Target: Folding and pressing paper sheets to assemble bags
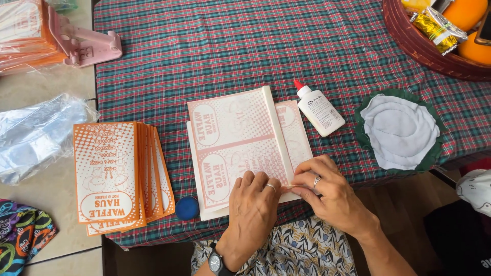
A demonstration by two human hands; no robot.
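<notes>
A plaid cloth [215, 46] covers the table across most of the view. On it, near the middle, lies the sheet [232, 143], a pale paper printed in orange-pink, with a narrow flap [277, 134] folded over along its right side, running from far to near. A second printed sheet [296, 130] shows from under that flap on the right.

Left of the sheet, well apart from it, a fanned stack [120, 174] of orange-printed paper bags rests at the cloth's left edge. To the right lies a round green mat [428, 158] with white cloth pieces on it. At the far right corner stands a dark red basket [409, 38] holding packets and orange things. Off the cloth at far left is a pink tool [84, 43], with clear plastic wrap [36, 135] nearer.

The left hand [253, 207] lies flat on the sheet's near part, fingers spread and pressing down, not gripping. The right hand [327, 191] pinches the near end of the flap between thumb and fingertips.

A white glue bottle [318, 108] with a red tip lies just right of the sheets. A blue cap [187, 208] sits just left of the sheet's near corner.
</notes>
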